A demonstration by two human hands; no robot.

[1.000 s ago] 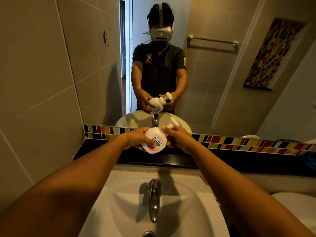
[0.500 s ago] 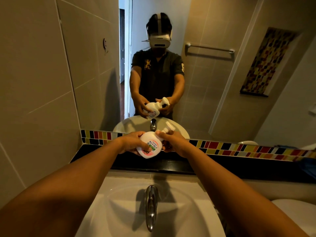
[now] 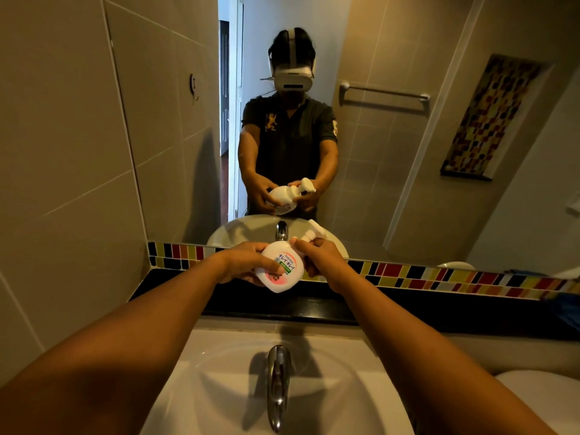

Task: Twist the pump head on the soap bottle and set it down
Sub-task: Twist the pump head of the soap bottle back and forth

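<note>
A white soap bottle with a pink and green label is held tilted in the air above the black ledge, its base toward me. My left hand grips the bottle's body from the left. My right hand is closed around the neck just below the white pump head, which points up and to the right. The mirror behind shows the same hold from the front.
A white sink with a chrome faucet lies below my arms. A strip of coloured tiles runs along the mirror's bottom edge. The tiled wall stands close on the left; a white rounded object sits at lower right.
The bottle and both hands sit slightly lower in view and the bottle has tilted a bit more. My right hand's grip has shifted around the neck.
</note>
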